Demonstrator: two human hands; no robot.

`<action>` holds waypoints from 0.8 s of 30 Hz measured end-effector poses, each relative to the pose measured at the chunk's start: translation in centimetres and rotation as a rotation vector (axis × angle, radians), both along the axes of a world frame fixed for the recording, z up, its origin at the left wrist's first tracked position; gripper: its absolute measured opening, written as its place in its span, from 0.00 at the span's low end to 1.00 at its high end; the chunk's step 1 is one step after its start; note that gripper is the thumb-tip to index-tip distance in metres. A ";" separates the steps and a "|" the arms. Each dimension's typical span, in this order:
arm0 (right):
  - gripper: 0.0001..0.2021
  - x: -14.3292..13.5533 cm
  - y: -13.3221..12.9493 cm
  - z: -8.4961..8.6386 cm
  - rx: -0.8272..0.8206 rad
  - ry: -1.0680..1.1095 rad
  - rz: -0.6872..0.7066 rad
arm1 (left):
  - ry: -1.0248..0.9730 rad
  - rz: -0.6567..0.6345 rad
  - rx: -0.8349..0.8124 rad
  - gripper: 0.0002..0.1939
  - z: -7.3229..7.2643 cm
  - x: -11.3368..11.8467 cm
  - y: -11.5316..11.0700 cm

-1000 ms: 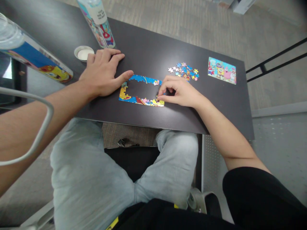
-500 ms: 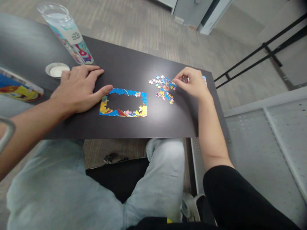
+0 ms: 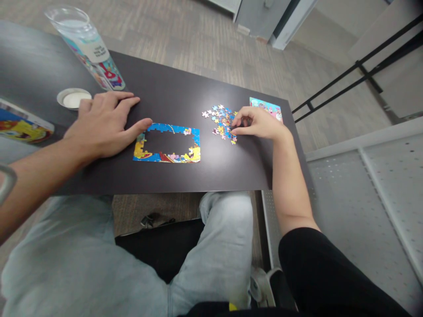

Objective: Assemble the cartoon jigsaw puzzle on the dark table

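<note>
Right hand (image 3: 259,123): fingers curled at the 3 o'clock edge of the loose heap of small multicoloured jigsaw pieces (image 3: 222,118), thumb and index tips just apart; can't tell if a piece is touched. Left hand (image 3: 102,123): palm down, fingers spread, thumb at the 10 o'clock corner of the blue-and-yellow rectangular jigsaw border (image 3: 196,154), hollow middle. Heap sits at border's 2 o'clock, glossy cartoon picture card (image 3: 264,105) at heap's 2–3 o'clock. Round white lid (image 3: 72,98) at left hand's 10 o'clock. To pick well, probably pinch one piece by its edges, lift straight, keep left thumb light. Tall clear printed canister (image 3: 102,70) at left hand's 12 o'clock: pale label, dark lettering, illegible. Artwork resembles SpongeBob; no brand readable
</note>
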State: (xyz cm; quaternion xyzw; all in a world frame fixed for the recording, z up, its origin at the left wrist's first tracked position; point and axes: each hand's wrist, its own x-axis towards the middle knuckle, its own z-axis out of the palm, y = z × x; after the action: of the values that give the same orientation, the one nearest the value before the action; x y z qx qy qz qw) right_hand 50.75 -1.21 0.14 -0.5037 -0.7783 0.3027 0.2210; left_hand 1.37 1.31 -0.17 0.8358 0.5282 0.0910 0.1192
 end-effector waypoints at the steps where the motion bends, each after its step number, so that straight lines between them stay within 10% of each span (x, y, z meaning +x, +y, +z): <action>1: 0.22 -0.6 0.0 -0.1 0.030 0.002 0.008 | -0.002 0.000 0.001 0.65 0.0 0.0 0.0; 14: 0.08 -5.3 -0.5 -1.6 0.214 0.001 0.268 | 0.032 0.011 -0.007 0.65 0.4 0.5 -0.6; 24: 0.16 -4.0 0.0 -2.0 0.263 -0.017 0.133 | 0.023 0.008 0.003 0.66 0.3 0.4 -0.4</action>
State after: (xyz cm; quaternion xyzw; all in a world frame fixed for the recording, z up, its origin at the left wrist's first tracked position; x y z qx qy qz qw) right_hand 46.78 -1.18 -1.86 -0.4200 -0.8449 0.2079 0.2580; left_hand 1.82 0.87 0.18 0.8347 0.5329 0.0827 0.1117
